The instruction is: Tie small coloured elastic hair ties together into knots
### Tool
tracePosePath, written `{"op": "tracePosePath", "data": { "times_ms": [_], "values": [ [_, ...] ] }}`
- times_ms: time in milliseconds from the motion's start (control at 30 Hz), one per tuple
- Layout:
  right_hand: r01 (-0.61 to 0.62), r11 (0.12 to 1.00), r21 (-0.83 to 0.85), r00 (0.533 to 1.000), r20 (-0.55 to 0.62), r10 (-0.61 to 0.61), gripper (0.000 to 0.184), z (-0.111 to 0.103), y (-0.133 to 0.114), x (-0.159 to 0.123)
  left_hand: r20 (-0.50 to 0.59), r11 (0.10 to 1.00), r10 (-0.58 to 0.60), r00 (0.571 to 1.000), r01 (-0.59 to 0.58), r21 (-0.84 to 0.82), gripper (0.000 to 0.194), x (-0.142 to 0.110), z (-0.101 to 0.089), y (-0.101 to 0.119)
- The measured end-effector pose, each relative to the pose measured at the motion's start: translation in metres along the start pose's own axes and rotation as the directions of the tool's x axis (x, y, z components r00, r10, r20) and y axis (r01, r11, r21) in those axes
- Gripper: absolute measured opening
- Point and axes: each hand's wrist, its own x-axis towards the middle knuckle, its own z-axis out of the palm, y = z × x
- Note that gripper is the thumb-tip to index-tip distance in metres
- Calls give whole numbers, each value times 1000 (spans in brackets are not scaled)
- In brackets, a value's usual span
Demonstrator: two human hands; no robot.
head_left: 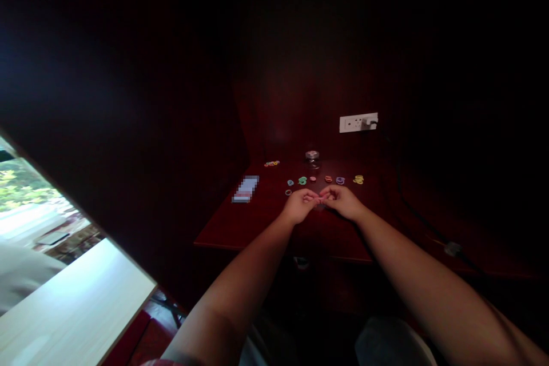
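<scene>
My left hand (300,205) and my right hand (343,200) meet over a dark red desk (240,223), fingers pinched together on a small pinkish piece (321,198) between them. Just beyond my hands lie several small coloured rings: a blue one (290,182), a green one (302,180), an orange one (328,178), a purple one (340,180) and a yellow cluster (358,179). Another small heap of rings (271,163) sits further back on the left. A small glass jar (312,157) stands behind the rings.
A blurred flat card or phone (246,189) lies on the desk's left side. A white wall socket (358,122) with a plug sits on the dark back panel, its cable (429,229) running down the right. A pale table (72,303) lies at lower left.
</scene>
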Motion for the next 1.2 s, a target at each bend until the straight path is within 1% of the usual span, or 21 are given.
{"op": "tracePosePath", "data": {
  "times_ms": [267, 533, 767, 1000, 1200],
  "values": [
    [-25, 998, -55, 999, 19, 26, 41, -1, -2, 0, 13, 1000, -4, 1000, 4, 11, 17, -1, 0, 2],
    [-41, 997, -59, 999, 26, 43, 38, 0, -3, 0, 14, 999, -3, 1000, 2, 53, 16, 2, -1, -7],
    [-47, 997, -62, 998, 29, 48, 34, -1, -2, 0, 5, 996, -5, 1000, 4, 89, 15, 1, -2, -7],
    [-26, 998, -50, 999, 30, 28, 34, 0, 1, 1, -3, 994, -3, 1000, 3, 108, 18, 1, -2, -10],
    [39, 998, -53, 998, 48, -36, 31, 3, -4, 1, 23, 996, -1, 1000, -1, 84, 25, 2, -1, -8]
  ]
}}
